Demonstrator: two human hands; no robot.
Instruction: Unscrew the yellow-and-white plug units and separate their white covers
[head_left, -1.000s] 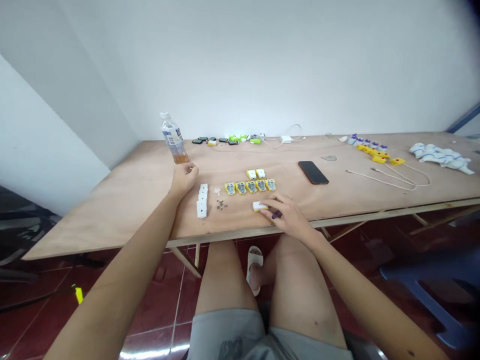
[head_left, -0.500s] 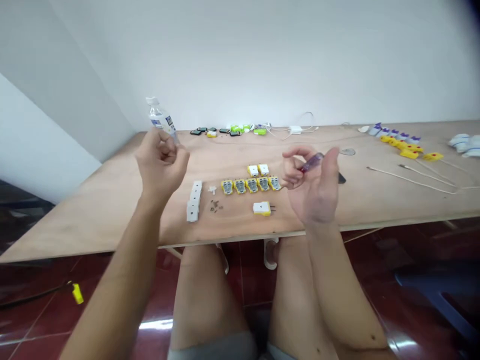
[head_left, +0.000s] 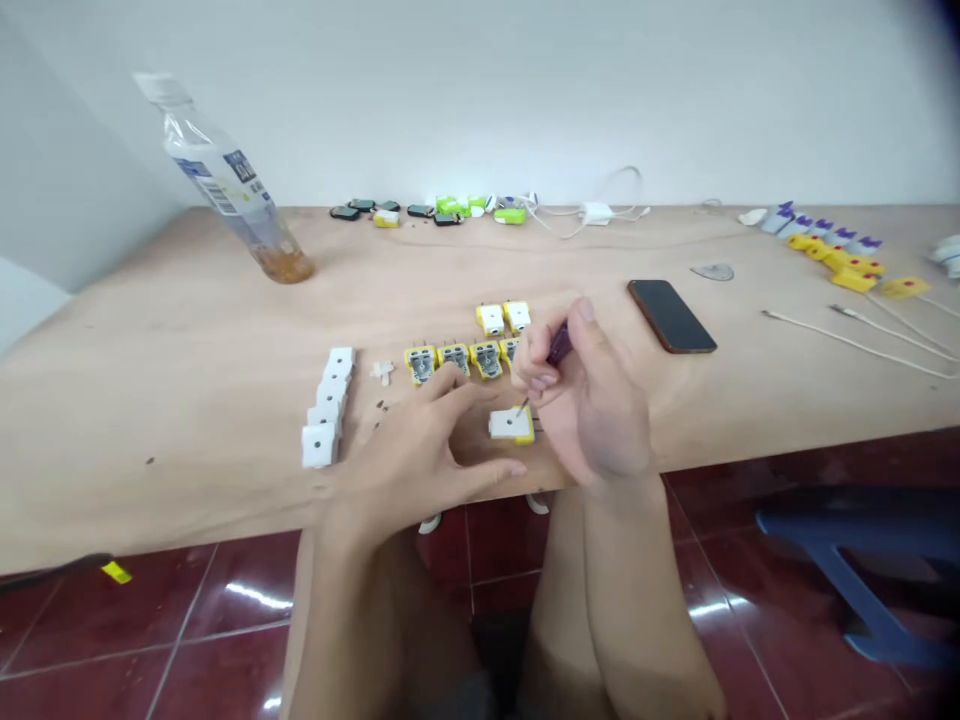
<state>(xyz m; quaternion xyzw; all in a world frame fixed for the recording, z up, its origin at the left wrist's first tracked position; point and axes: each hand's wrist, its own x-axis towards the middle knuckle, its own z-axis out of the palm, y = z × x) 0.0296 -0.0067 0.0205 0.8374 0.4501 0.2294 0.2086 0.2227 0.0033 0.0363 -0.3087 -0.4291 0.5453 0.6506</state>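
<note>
A white and yellow plug [head_left: 512,425] lies near the front edge of the wooden table [head_left: 150,400]. My right hand [head_left: 589,400] is closed round a small purple-handled screwdriver [head_left: 558,346], whose tip points down at the plug. My left hand [head_left: 427,445] lies on the table just left of the plug, fingers spread and reaching toward it. Behind the hands is a row of opened yellow plugs [head_left: 454,360], with two closed white and yellow ones [head_left: 504,317] further back. A line of white covers [head_left: 327,405] and some small screws [head_left: 382,405] lie to the left.
A tilted-looking plastic bottle [head_left: 225,185] stands at the back left. A black phone [head_left: 671,315] lies to the right, with cables [head_left: 855,335] and yellow and purple parts [head_left: 832,250] beyond. Green and black pieces [head_left: 442,208] line the back edge. A blue stool [head_left: 862,560] stands at the lower right.
Both hands came down from mid-air to the table. The right hand now points the screwdriver at the plug, and the left hand has settled beside it. The view moved closer and lower.
</note>
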